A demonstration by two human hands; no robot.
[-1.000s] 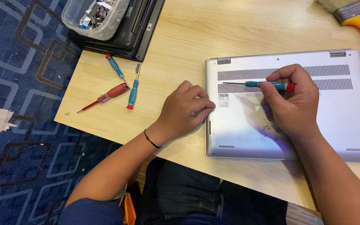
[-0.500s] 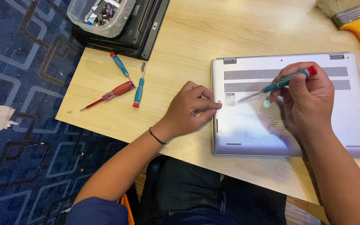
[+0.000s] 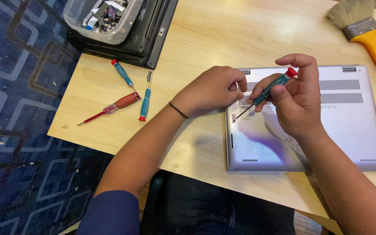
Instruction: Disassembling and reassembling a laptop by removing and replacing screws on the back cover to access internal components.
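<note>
A silver laptop [image 3: 344, 130] lies upside down on the wooden table [image 3: 205, 39], its vent slots facing up. My right hand [image 3: 299, 102] hovers over the laptop's left part and grips a small teal screwdriver [image 3: 270, 89] with a red cap. The screwdriver's thin tip slants down-left to the laptop's upper left corner area. My left hand [image 3: 212, 89] rests curled at the laptop's upper left edge, fingertips pinched together near the tip; whether it holds anything I cannot tell.
Two teal screwdrivers [image 3: 144, 100] and a red-handled one [image 3: 116, 104] lie on the table's left part. A clear plastic tub of small parts [image 3: 103, 17] sits on a black laptop [image 3: 149, 41] at the back left. A yellow-handled brush [image 3: 366, 32] lies at the back right. Blue patterned carpet [image 3: 18, 109] lies left.
My right hand has lifted and tilted the screwdriver so its tip points down-left at the laptop's corner. My left hand has moved right onto the laptop's upper left edge.
</note>
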